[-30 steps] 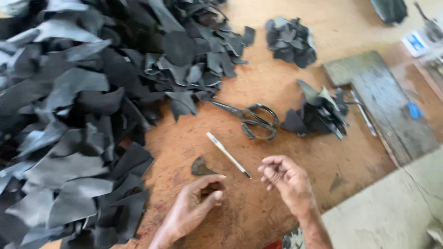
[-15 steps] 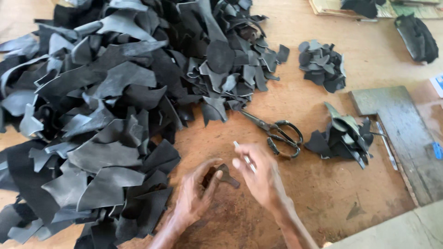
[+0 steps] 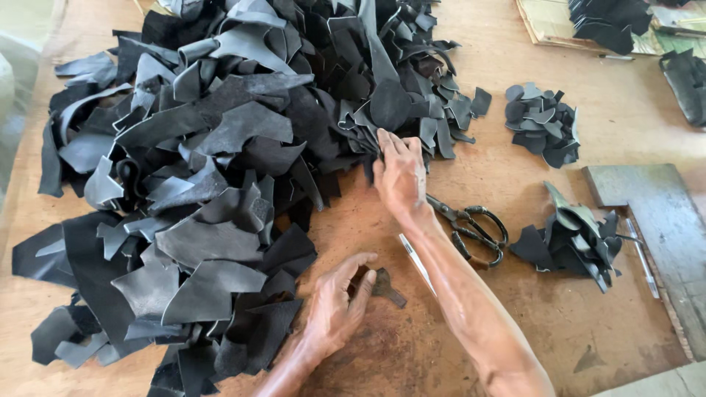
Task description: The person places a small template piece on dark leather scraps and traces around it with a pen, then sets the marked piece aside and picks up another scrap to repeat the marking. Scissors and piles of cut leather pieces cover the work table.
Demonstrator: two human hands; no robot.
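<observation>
A big heap of black leather scraps (image 3: 220,147) covers the left and middle of the brown table (image 3: 515,309). My right hand (image 3: 398,173) reaches up to the heap's right edge, fingers closing on a dark scrap there. Nearer to me, my left hand (image 3: 338,305) rests on the table with its fingertips pressing a small dark leather piece (image 3: 384,287). A white pen (image 3: 415,261) lies beside my right forearm. Black-handled scissors (image 3: 471,224) lie just right of that forearm.
Two small piles of cut black pieces sit at the right, one far (image 3: 544,132) and one near (image 3: 573,239). A grey slab (image 3: 654,220) lies at the right edge. More dark material and cardboard (image 3: 551,22) are at the top right.
My right hand has left the pen on the table and reached forward to the heap's edge. My left hand stays on the small piece. The view has shifted slightly.
</observation>
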